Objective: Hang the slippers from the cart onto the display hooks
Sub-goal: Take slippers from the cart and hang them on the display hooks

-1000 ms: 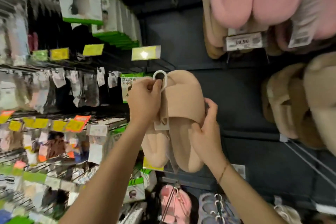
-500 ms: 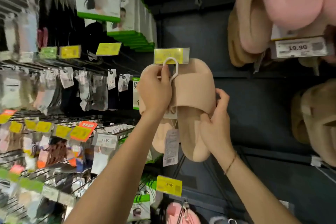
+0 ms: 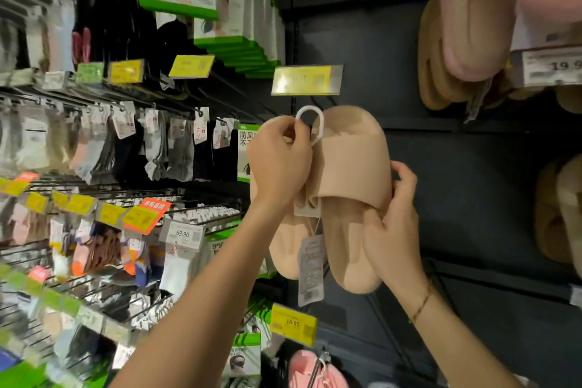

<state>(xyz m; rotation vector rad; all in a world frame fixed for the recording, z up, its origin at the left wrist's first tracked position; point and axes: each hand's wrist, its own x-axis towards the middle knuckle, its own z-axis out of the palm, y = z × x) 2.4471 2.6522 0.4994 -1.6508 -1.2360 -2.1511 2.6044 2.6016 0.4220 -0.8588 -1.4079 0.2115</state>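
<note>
Against dark shelving, left hand point(image 3: 278, 161) pinches one white loop point(image 3: 310, 126); right hand point(image 3: 393, 224) grips two beige slippers point(image 3: 349, 186).

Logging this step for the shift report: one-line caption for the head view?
Left hand pinches the white hanger loop while right hand grips beige slippers below yellow price tag.
</note>
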